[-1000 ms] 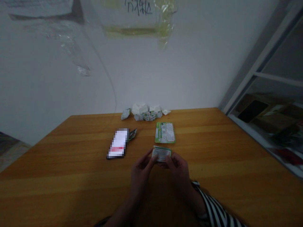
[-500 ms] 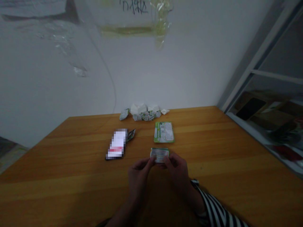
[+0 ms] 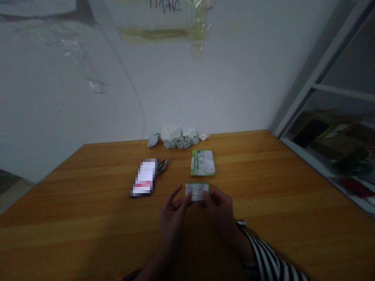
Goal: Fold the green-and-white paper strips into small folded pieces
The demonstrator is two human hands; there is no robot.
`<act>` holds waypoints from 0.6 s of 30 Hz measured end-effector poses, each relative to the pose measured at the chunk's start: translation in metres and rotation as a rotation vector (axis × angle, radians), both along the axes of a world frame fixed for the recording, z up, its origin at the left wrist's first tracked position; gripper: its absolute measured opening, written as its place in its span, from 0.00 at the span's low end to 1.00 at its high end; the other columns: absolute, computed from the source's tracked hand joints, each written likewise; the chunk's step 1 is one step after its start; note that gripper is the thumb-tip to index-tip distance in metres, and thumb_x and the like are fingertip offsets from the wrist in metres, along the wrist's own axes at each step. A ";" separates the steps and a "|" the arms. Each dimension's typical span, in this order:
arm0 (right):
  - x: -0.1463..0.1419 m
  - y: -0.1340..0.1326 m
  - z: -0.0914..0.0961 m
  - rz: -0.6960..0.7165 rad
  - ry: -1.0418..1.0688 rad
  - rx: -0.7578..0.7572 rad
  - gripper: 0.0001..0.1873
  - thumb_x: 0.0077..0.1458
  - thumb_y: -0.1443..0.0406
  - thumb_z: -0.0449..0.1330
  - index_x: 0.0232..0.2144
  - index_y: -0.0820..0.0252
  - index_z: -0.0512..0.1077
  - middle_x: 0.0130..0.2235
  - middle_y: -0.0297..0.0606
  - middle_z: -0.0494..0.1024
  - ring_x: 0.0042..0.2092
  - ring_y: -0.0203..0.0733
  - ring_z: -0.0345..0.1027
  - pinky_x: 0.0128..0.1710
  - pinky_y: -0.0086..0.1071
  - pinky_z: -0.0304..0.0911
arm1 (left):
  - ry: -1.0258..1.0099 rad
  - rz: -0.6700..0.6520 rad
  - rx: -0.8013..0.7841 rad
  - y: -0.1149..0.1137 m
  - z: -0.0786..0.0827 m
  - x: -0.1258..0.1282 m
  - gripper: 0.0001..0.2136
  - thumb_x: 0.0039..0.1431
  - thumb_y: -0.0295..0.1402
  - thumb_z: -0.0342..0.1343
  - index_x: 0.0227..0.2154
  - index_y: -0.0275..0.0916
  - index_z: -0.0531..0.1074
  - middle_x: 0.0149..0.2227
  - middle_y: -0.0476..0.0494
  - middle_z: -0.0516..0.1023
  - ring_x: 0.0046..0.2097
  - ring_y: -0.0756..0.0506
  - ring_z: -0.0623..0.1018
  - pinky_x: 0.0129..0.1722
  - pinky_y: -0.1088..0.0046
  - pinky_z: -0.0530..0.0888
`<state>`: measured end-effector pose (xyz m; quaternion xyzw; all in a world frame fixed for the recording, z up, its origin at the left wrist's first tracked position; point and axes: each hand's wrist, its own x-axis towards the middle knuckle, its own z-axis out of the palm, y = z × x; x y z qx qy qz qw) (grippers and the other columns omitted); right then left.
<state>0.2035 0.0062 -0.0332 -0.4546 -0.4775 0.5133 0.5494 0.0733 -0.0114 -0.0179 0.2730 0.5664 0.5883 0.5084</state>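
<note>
Between my two hands, low over the near middle of the table, is a small flat white-and-green printed packet (image 3: pixel 197 189), its text side turned up toward me. My left hand (image 3: pixel 172 212) pinches its left lower edge with the thumb on top, while the index finger sticks up and away from it. My right hand (image 3: pixel 220 207) grips the right lower edge, thumb on the printed side and fingers bent behind. The undersides of the fingers are hidden by the packet.
Beyond the packet lies a larger green-and-white printed pack (image 3: pixel 203 162). A lit phone (image 3: pixel 144 177) is at the left, beside a small dark sachet (image 3: pixel 162 166). Crumpled wrappers and tissues (image 3: pixel 179 138) rest against the wall. A glass-fronted shelf (image 3: pixel 336 128) stands at the right of the wooden table (image 3: pixel 293 203).
My left index finger has lifted off the packet and now points upward. The packet and my right hand stay nearly where they were.
</note>
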 end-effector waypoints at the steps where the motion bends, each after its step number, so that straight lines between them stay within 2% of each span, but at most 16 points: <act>1: 0.001 0.000 0.000 -0.001 -0.016 0.004 0.15 0.55 0.56 0.61 0.24 0.60 0.71 0.24 0.36 0.79 0.25 0.39 0.73 0.27 0.30 0.69 | -0.012 -0.007 -0.003 0.000 0.000 0.000 0.32 0.46 0.38 0.68 0.54 0.35 0.67 0.31 0.41 0.84 0.35 0.42 0.83 0.40 0.69 0.78; 6: 0.000 0.002 -0.005 -0.016 -0.020 -0.018 0.16 0.55 0.56 0.61 0.22 0.60 0.68 0.22 0.35 0.77 0.24 0.39 0.72 0.26 0.30 0.68 | -0.001 -0.005 -0.024 -0.001 -0.001 0.002 0.31 0.46 0.38 0.67 0.53 0.33 0.70 0.33 0.39 0.84 0.35 0.41 0.83 0.42 0.67 0.78; 9: 0.003 0.009 -0.007 0.009 0.073 -0.055 0.14 0.51 0.57 0.64 0.29 0.58 0.66 0.22 0.30 0.75 0.23 0.37 0.70 0.24 0.29 0.67 | 0.061 -0.013 -0.007 0.000 -0.002 -0.001 0.27 0.46 0.38 0.67 0.50 0.34 0.73 0.34 0.40 0.84 0.36 0.41 0.83 0.42 0.66 0.78; 11: 0.012 0.016 -0.006 0.114 0.086 -0.054 0.18 0.49 0.57 0.65 0.38 0.56 0.64 0.26 0.28 0.75 0.23 0.36 0.69 0.22 0.28 0.66 | 0.108 -0.077 0.011 0.001 -0.003 -0.004 0.22 0.47 0.39 0.66 0.46 0.35 0.76 0.35 0.40 0.84 0.36 0.41 0.83 0.41 0.67 0.78; 13: 0.025 0.023 -0.003 0.295 -0.058 0.003 0.21 0.50 0.59 0.65 0.44 0.55 0.64 0.29 0.28 0.76 0.25 0.35 0.69 0.23 0.26 0.63 | 0.146 -0.234 0.022 0.002 -0.004 -0.006 0.18 0.47 0.39 0.66 0.40 0.35 0.79 0.35 0.40 0.84 0.35 0.41 0.82 0.39 0.67 0.78; 15: 0.038 0.028 0.000 0.520 -0.291 0.092 0.11 0.55 0.59 0.61 0.39 0.57 0.70 0.28 0.30 0.75 0.28 0.35 0.68 0.25 0.25 0.61 | 0.180 -0.397 0.027 0.002 -0.005 -0.006 0.13 0.46 0.38 0.66 0.33 0.35 0.81 0.32 0.40 0.84 0.34 0.41 0.82 0.36 0.69 0.78; 16: 0.042 0.030 0.001 0.584 -0.403 0.143 0.08 0.57 0.60 0.59 0.35 0.58 0.72 0.28 0.31 0.75 0.29 0.36 0.68 0.26 0.25 0.60 | 0.195 -0.454 0.027 0.003 -0.005 -0.006 0.12 0.45 0.38 0.67 0.31 0.35 0.81 0.31 0.40 0.84 0.33 0.42 0.82 0.34 0.70 0.77; 18: 0.045 0.030 0.002 0.611 -0.538 0.219 0.10 0.60 0.61 0.56 0.31 0.59 0.73 0.28 0.32 0.75 0.29 0.36 0.67 0.27 0.26 0.59 | 0.195 -0.479 0.030 0.004 -0.006 -0.005 0.12 0.44 0.38 0.67 0.29 0.35 0.79 0.27 0.42 0.83 0.31 0.43 0.81 0.32 0.71 0.76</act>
